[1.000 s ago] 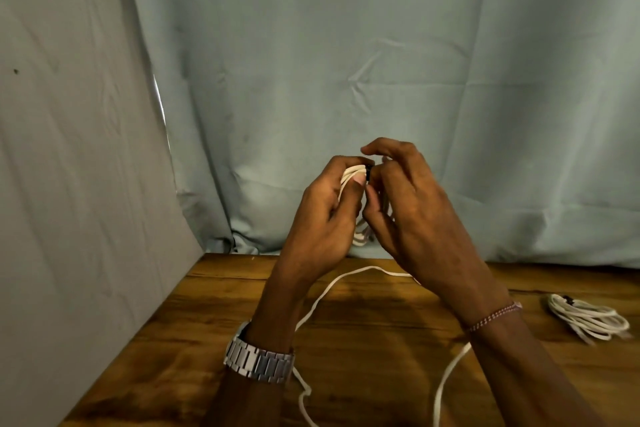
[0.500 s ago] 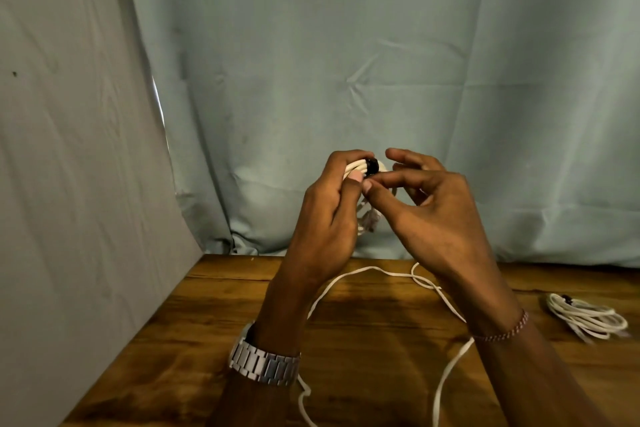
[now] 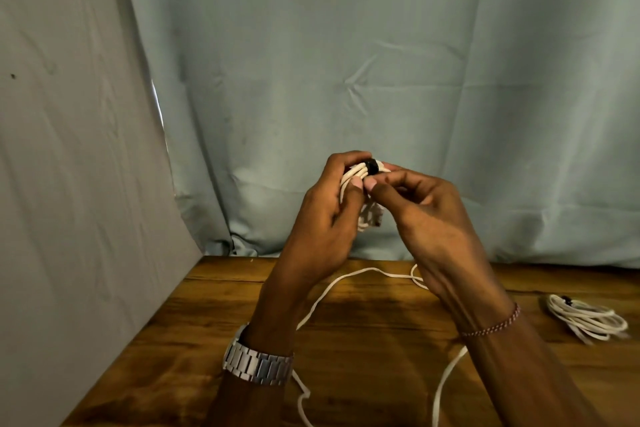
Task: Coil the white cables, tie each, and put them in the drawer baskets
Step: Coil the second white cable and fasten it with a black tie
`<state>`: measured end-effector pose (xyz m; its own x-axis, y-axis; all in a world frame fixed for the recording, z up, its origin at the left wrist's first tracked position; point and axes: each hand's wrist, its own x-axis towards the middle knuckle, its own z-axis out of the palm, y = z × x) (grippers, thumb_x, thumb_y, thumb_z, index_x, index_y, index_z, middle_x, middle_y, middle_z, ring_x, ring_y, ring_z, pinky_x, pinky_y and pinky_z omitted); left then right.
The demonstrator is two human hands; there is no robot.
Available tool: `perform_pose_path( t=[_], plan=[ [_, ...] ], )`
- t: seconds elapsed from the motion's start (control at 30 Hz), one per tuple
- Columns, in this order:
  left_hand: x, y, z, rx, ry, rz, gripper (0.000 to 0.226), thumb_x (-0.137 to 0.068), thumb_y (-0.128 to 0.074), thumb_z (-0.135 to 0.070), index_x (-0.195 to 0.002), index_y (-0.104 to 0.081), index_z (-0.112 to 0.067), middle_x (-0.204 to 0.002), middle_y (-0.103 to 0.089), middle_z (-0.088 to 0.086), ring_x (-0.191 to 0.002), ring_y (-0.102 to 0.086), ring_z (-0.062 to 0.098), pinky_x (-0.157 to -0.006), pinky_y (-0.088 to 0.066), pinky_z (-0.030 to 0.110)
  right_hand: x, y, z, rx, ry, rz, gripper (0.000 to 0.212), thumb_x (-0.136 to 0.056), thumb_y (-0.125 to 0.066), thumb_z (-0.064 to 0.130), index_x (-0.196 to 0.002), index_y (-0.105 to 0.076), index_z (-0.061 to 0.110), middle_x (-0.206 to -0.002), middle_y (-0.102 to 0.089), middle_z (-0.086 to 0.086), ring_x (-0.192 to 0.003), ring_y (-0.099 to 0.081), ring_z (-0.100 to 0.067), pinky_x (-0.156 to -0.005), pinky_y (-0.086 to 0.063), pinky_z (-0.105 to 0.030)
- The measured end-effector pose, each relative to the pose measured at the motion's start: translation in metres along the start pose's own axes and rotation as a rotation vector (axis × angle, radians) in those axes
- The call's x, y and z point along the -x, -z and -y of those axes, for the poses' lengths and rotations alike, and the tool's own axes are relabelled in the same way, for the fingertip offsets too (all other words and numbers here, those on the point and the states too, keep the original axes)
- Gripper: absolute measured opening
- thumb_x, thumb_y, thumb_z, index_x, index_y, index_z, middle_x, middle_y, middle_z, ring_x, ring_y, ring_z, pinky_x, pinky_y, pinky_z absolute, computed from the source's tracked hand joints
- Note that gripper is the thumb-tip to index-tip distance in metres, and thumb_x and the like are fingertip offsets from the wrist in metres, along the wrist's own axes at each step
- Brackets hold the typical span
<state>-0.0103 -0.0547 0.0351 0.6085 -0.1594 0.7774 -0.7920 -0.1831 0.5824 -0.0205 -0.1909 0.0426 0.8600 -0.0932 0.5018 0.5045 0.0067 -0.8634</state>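
Note:
My left hand [image 3: 325, 215] grips a small coil of white cable [image 3: 369, 215] held up in front of the curtain, above the table. A black tie [image 3: 372, 166] wraps the top of that coil. My right hand [image 3: 426, 218] pinches at the coil just under the tie, thumb tip against my left thumb. A second white cable [image 3: 332, 291] lies loose on the wooden table [image 3: 363, 357] below my wrists. A third white cable [image 3: 585, 317], coiled with a dark tie on it, rests at the table's right edge. No drawer or basket is in view.
A pale blue curtain [image 3: 381, 80] hangs behind the table and a grey cloth panel [image 3: 69, 218] closes off the left side. A metal watch [image 3: 258, 366] is on my left wrist, a thin bracelet [image 3: 491, 324] on my right.
My right hand has drawn back to the right of the coil, uncovering the black tie on top. The coil sits slightly lower than a second ago. The cables on the table have barely moved.

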Motion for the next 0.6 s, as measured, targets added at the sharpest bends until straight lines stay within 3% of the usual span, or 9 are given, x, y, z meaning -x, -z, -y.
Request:
perform_pose_path(
  t=[0.1,0.2,0.27,0.37,0.6],
  plan=[
    [-0.003,0.014,0.003,-0.156,0.014,-0.001,0.035,-0.101,-0.058,-0.016,-0.136,-0.06,-0.019,-0.123,-0.065,-0.003,-0.116,-0.061,0.006,-0.1,-0.051,0.023,-0.001,0.003,-0.004,0.228,0.089,0.038,0.009,-0.094,-0.069,0.031,-0.091,-0.074,0.024,-0.113,-0.071,0.006,-0.109,-0.065,-0.012,-0.094,-0.052,-0.031],
    [-0.002,0.021,0.0,-0.234,0.06,-0.011,0.037,-0.093,-0.07,-0.018,-0.129,-0.066,-0.022,-0.11,-0.07,-0.014,-0.103,-0.065,-0.004,-0.088,-0.052,0.013,0.002,0.002,-0.006,0.376,0.155,0.035,0.005,-0.096,-0.065,0.031,-0.095,-0.069,0.031,-0.127,-0.057,0.012,-0.117,-0.054,-0.001,-0.091,-0.043,-0.016],
    [-0.002,0.022,-0.002,-0.246,0.104,-0.012,0.04,-0.089,-0.075,-0.015,-0.128,-0.067,-0.022,-0.1,-0.071,-0.015,-0.094,-0.067,-0.005,-0.079,-0.053,0.01,0.003,-0.003,-0.008,0.466,0.202,0.018,0.004,-0.096,-0.063,0.029,-0.095,-0.067,0.031,-0.134,-0.051,0.011,-0.122,-0.049,-0.004,-0.09,-0.041,-0.015],
    [-0.002,0.023,0.0,-0.211,0.186,0.02,0.043,-0.087,-0.076,-0.011,-0.128,-0.067,-0.022,-0.101,-0.074,-0.01,-0.092,-0.07,0.0,-0.081,-0.057,0.016,0.004,-0.008,-0.011,0.548,0.248,0.01,0.005,-0.096,-0.064,0.024,-0.095,-0.065,0.028,-0.141,-0.046,0.007,-0.13,-0.046,-0.012,-0.094,-0.04,-0.023],
    [-0.002,0.021,0.006,-0.1,0.253,0.033,0.036,-0.085,-0.076,-0.004,-0.119,-0.071,-0.013,-0.097,-0.076,-0.003,-0.089,-0.073,0.01,-0.08,-0.06,0.028,0.006,-0.014,-0.018,0.716,0.327,-0.035,0.009,-0.093,-0.06,0.026,-0.089,-0.068,0.021,-0.142,-0.046,-0.005,-0.129,-0.048,-0.02,-0.091,-0.042,-0.023]
  ],
)
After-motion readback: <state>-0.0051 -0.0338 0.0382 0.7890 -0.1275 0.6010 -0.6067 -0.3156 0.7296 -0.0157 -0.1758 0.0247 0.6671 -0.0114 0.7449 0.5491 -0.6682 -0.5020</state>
